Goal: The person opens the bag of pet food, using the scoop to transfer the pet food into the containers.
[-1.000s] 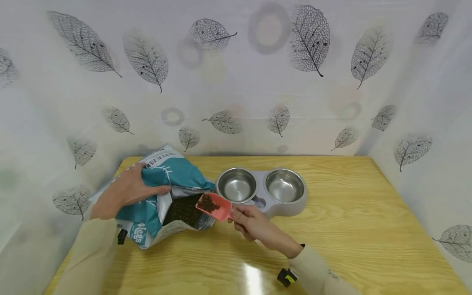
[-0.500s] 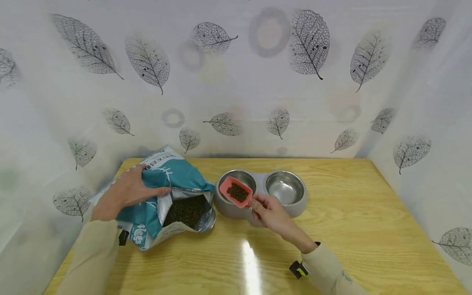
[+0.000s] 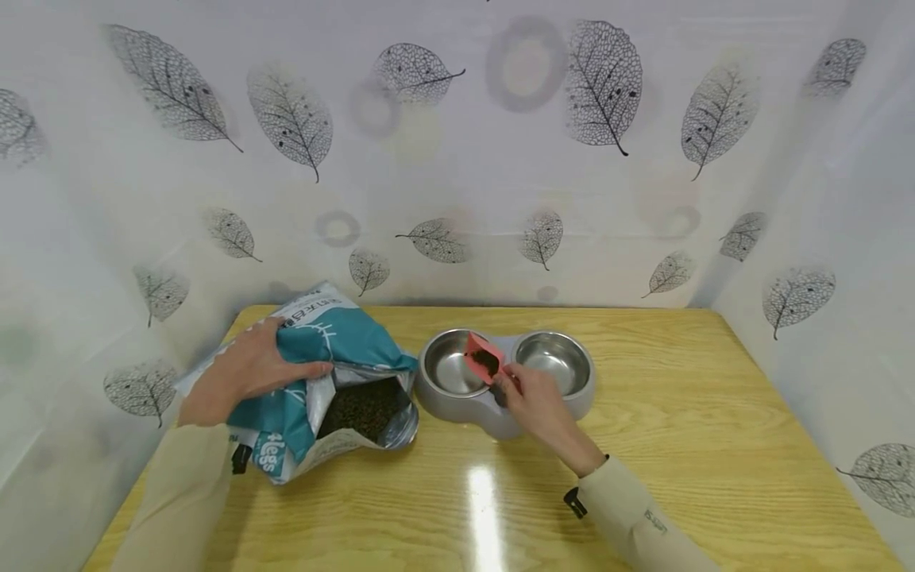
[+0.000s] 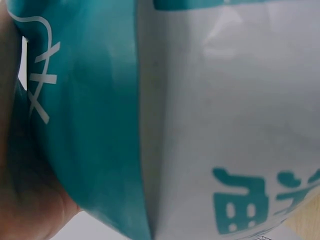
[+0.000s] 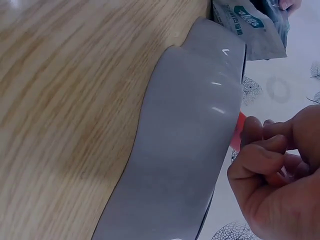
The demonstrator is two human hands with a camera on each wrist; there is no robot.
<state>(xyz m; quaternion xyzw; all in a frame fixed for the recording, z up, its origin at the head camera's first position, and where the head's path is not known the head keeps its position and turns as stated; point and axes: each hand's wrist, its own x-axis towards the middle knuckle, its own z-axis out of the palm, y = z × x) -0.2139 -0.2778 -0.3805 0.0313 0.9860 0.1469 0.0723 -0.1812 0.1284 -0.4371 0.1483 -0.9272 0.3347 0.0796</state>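
Observation:
My left hand (image 3: 246,369) grips the folded upper side of a teal and white pet food bag (image 3: 364,334), which lies on its side at the left. Its mouth gapes toward the right, showing brown kibble (image 3: 360,409) inside. In the left wrist view the printed bag (image 4: 95,100) fills most of the picture. Between thumb and fingers, my right hand (image 3: 539,405) pinches the handle of a pink scoop (image 3: 493,349). Tipped to one side, the scoop still carries some kibble and hangs over the right part of the left steel bowl (image 3: 445,369).
Beside that bowl sits a second steel bowl (image 3: 565,361), partly behind my right hand. Both are set in one grey double-bowl stand (image 3: 453,407) close to the bag's mouth. Beneath is a wooden table (image 3: 679,413), with a leaf-patterned curtain (image 3: 465,159) behind it.
My right hand has carried the loaded scoop from the bag's mouth rightward over the left bowl, then turned it from level to tilted. The left hand and bag stay put.

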